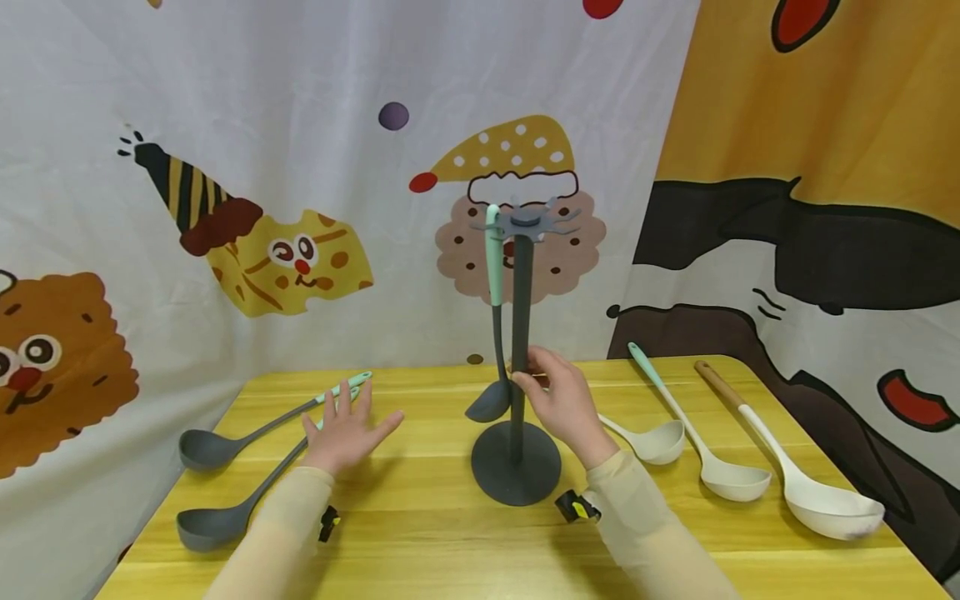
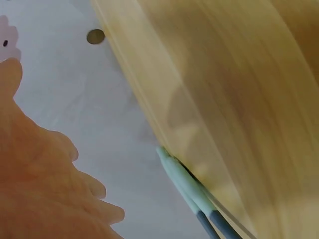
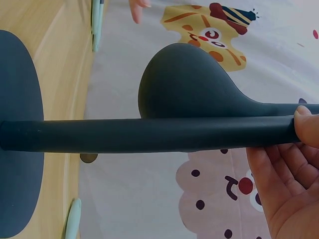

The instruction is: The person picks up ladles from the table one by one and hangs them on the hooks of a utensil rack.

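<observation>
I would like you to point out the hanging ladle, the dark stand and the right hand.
Hanging ladle (image 1: pixel 495 285): head view, lower part of its mint-green handle.
Dark stand (image 1: pixel 522 325): head view, on its pole.
Right hand (image 1: pixel 564 403): head view, back of the hand.

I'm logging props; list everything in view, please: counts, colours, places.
Stand: 1, grey, mid-table.
Hanging ladle: 1, grey with mint handle, on stand.
Lying grey ladles, far and near: 2, mint handles, table's left.
Small ladle: 1, white, right of stand.
White mint-handled ladle: 1, farther right.
White brown-handled ladle: 1, far right.
Table: 1, light wood, beneath.
Backdrop: 1, white with cartoons, behind.
Wrist devices: 2, black-yellow, at wrists.
Sleeves: 2, cream, forearms.
Left hand: 1, near lying ladles.
Right hand: 1, gripping stand.
</observation>
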Demonstrator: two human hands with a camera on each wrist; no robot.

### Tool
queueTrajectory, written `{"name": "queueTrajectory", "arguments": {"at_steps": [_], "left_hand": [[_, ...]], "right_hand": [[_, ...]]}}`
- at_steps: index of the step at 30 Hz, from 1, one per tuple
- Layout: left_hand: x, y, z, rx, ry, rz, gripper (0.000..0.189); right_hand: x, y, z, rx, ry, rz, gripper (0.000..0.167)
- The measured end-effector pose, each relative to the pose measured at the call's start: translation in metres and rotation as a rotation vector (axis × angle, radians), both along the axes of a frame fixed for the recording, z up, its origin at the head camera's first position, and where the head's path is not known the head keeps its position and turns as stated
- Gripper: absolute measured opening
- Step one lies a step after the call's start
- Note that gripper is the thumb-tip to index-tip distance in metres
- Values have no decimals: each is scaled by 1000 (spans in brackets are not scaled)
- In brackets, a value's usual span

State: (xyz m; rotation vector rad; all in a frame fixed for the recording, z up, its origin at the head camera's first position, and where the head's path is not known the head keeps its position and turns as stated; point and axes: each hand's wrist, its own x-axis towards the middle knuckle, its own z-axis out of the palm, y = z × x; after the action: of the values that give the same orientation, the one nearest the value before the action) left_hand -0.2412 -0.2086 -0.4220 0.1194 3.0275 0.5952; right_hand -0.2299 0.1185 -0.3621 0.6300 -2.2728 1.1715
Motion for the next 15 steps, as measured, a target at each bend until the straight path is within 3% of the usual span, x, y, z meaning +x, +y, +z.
{"name": "queueTrajectory", "arguments": {"at_steps": [15], "left_hand": [[-4,-31,-9,-16,-67,81,110]], "right_hand": [[1,0,0,-8,0,1,20]]}}
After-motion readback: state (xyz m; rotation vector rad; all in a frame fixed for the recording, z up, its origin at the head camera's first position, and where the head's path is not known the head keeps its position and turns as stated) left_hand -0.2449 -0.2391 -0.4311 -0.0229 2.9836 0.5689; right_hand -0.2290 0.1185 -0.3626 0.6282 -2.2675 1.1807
